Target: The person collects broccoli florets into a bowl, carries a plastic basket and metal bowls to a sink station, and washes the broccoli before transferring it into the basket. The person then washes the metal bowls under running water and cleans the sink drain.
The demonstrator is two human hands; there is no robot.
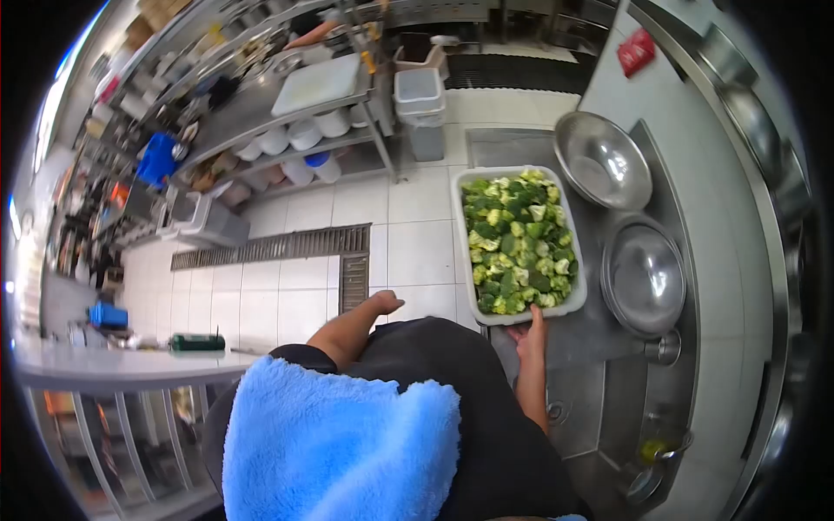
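Observation:
A white plastic tub, full of cut broccoli florets, sits on the steel counter in front of me to the right. My right hand is closed on the tub's near rim, with its thumb over the edge. My left hand is held in front of my body, apart from the tub. Its fingers are mostly hidden from above, and no object shows in it.
Steel bowls and a steel strainer-like bowl stand right of the tub. A sink lies nearer me. Grey bins and a steel worktable with a white cutting board stand ahead. Floor drain grates cross the tiles.

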